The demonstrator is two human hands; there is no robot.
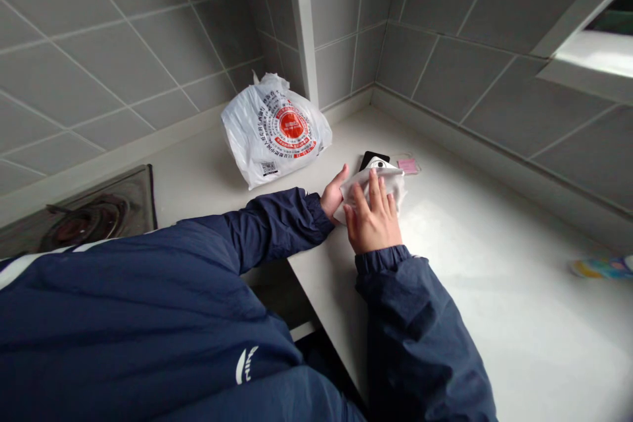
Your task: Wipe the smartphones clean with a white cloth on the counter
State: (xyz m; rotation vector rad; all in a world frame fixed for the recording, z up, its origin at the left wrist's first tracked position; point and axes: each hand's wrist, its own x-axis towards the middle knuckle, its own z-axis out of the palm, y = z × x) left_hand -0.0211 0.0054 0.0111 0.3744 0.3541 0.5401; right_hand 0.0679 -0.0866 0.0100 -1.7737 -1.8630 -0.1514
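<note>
A thin white cloth (397, 179) is spread under my right hand (373, 221), whose fingers lie stretched out and slightly apart on it. Beneath the cloth's far edge shows part of a white phone (376, 163) with a round dark lens; the rest of it is covered. My left hand (332, 195) is at the left side of the phone and cloth, its thumb up and its other fingers hidden underneath, apparently gripping the phone. Just beyond lies a flat black object (366, 158), partly hidden. To its right is a small pink item (408, 166) with a clear border.
A white plastic bag (277, 128) with red and black print stands at the back, left of my hands. A gas stove (84, 214) is at the far left. A colourful packet (601, 268) lies on the white counter (475, 290) at right. Grey tiled walls enclose the corner.
</note>
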